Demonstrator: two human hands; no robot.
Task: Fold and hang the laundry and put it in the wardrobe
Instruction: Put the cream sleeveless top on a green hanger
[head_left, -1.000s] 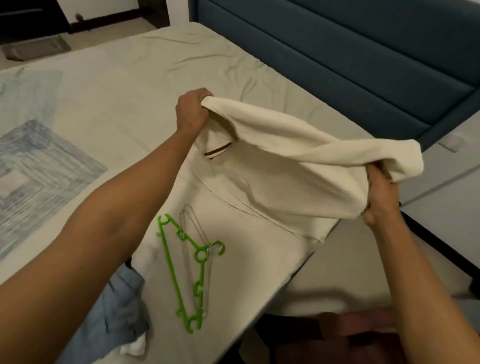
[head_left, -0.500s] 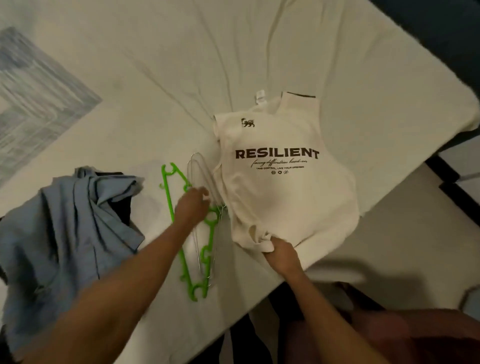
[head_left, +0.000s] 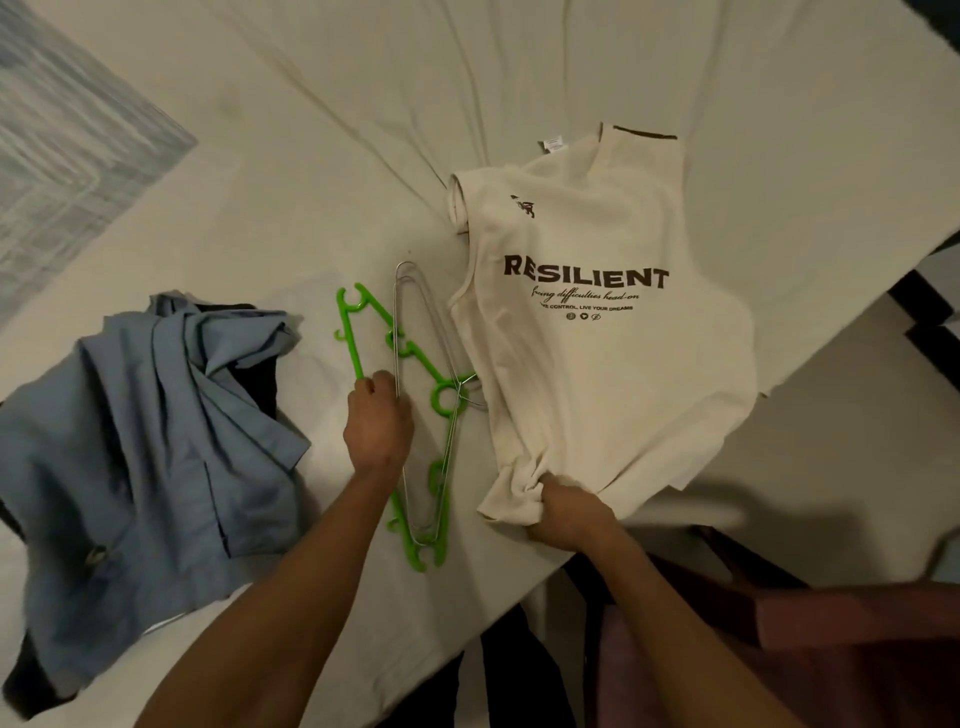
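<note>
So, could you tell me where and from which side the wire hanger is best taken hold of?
Probably by its long straight bar, coming down from the left, beside the left hand. The wire hanger lies flat across the green hanger, and its hook end sits against the cream shirt, so that side is crowded. The bar's upper stretch lies clear on the sheet.

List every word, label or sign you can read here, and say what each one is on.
"RESILIENT": large dark print on the cream shirt.
"facing difficulties head-on": script line under it, only just readable.
"...E CONTROL, LIVE YOUR DREAMS": small capitals below; the start is unclear.
Three small round icons beneath: too small to make out.
Small dark emblem near the collar: blurred, no text readable.
White neck tag: print too small to read.
</note>
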